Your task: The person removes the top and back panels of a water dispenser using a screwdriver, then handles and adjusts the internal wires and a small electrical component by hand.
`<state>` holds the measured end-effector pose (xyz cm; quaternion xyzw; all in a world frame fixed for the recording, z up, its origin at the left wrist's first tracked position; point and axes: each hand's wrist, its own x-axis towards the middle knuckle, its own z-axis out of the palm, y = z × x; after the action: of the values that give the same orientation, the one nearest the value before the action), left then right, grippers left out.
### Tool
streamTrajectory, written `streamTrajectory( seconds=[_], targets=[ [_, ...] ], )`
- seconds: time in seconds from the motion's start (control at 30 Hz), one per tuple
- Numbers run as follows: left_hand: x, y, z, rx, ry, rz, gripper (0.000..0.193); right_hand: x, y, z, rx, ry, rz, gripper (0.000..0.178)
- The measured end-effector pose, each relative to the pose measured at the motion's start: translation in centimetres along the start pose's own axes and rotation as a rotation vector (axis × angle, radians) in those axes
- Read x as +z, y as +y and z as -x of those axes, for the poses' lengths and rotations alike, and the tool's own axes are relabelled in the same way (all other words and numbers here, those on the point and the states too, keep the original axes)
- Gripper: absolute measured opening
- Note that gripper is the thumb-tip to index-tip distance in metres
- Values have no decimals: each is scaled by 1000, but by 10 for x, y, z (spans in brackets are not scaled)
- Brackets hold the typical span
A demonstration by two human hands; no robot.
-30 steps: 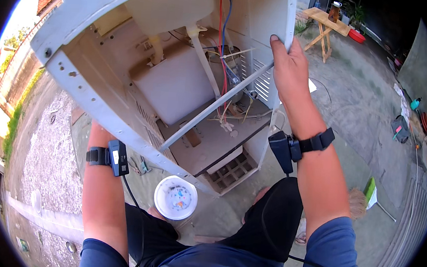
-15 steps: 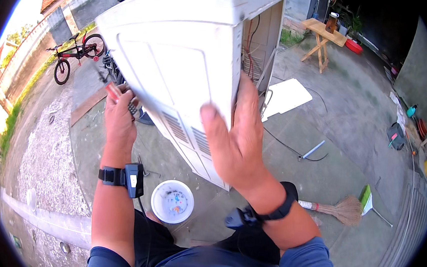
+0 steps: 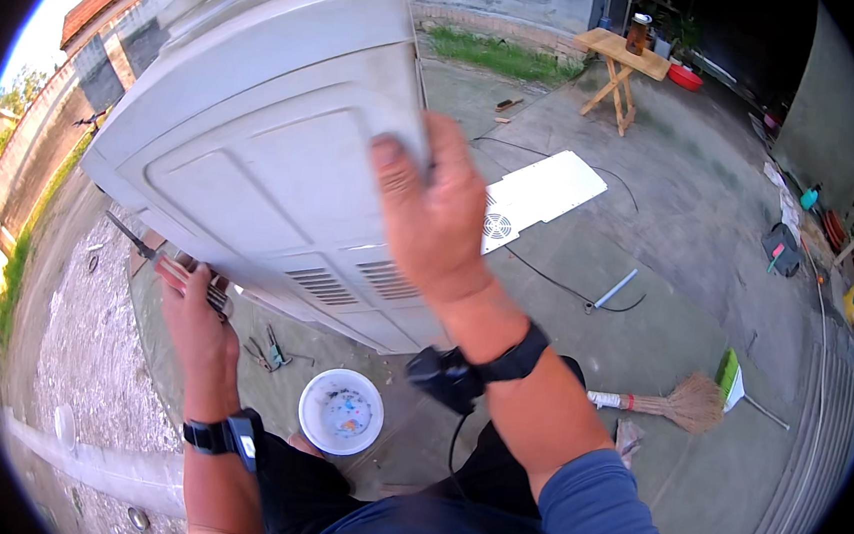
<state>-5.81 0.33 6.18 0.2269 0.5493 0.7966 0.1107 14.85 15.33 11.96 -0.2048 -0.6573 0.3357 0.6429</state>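
A large white washing-machine-like cabinet [image 3: 254, 168] stands tilted in front of me, its panel with vent slots facing me. My right hand [image 3: 437, 208] grips its right edge, thumb on the panel and fingers over the edge. At the cabinet's lower left, my left hand [image 3: 195, 314] is closed round a screwdriver [image 3: 174, 272] with a red handle and a long dark shaft pointing up and left. That hand is close against the cabinet; whether it also supports it I cannot tell.
A white tub [image 3: 340, 411] with small bits inside stands near my feet, with pliers [image 3: 273, 348] beside it. White vented panels [image 3: 543, 201], a cable [image 3: 556, 280], a broom [image 3: 677, 402] and a dustpan [image 3: 732, 381] lie to the right. Farther back stands a wooden folding table [image 3: 619, 56].
The cabinet has turned and moved left, so its vented face shows wider and its open wired side is hidden. Both my hands moved left with it. Pliers and more of the loose panels now show.
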Motion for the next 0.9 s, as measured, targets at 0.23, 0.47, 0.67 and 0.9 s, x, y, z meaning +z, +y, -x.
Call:
streamTrajectory(
  seconds=[0.23, 0.47, 0.67, 0.9],
  targets=[
    [-3, 1, 70, -47, -200, -30, 31, -33, 60, -50, 63, 65, -36, 52],
    [-8, 6, 48, 55, -204, -115, 26, -31, 86, -90, 370, -94, -443, 72],
    [-27, -19, -30, -5, -151, -60, 33, -7, 85, -104, 480, -123, -456, 69],
    [-26, -53, -54, -225, -258, -74, 34, 28, 111, -125, 440, -126, -344, 66]
  ],
)
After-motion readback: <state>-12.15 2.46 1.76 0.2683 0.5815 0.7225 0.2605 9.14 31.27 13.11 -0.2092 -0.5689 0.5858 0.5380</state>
